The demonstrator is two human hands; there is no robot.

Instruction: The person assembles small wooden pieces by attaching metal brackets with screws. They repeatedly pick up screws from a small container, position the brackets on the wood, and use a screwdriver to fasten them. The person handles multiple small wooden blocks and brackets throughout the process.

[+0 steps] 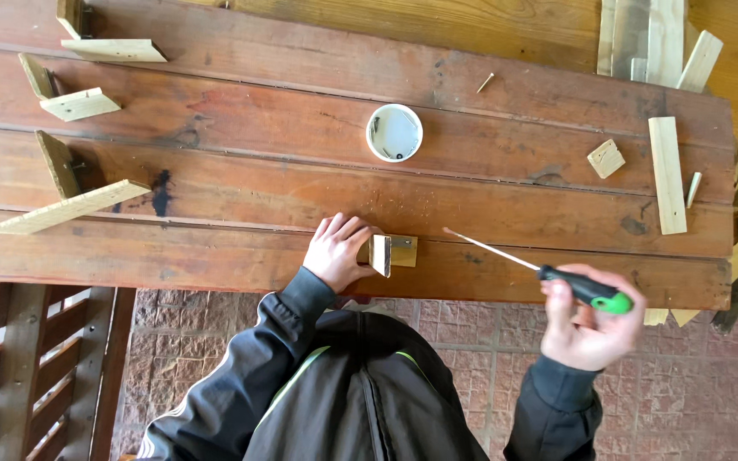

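**Left hand on L-block, right hand with screwdriver**

Counts: 2 hands, 1 screwdriver, 1 white cup, 4 L-shaped wood pieces (3 at the far left of the table, 1 under the left hand), 1 loose screw, several offcuts at right.

Left hand [341, 250] is clamped on the L-block [391, 253], fingers curled over its left side, pressing it down at the near edge of the table [241, 162]. 1 leg of the block stands upright, the other lies flat, pointing right.

Right hand [589, 329] is closed around the black-and-green handle of the screwdriver [548, 273], held off the table edge. Its long axis runs diagonally: tip up-left toward the block, handle down-right. Tip is apart from the block, over the nearest plank.

White cup [394, 132] sits mid-table, beyond the block, small dark bits inside. Screw [485, 82] lies farther back. Small square block [606, 158] and long strip [667, 174] at right, with more offcuts [655, 38] piled at the far right.

Surface: dark reddish planks running left-right, some sawdust near the block. Floor below is reddish-grey paving; a wooden bench [19, 367] at lower left.
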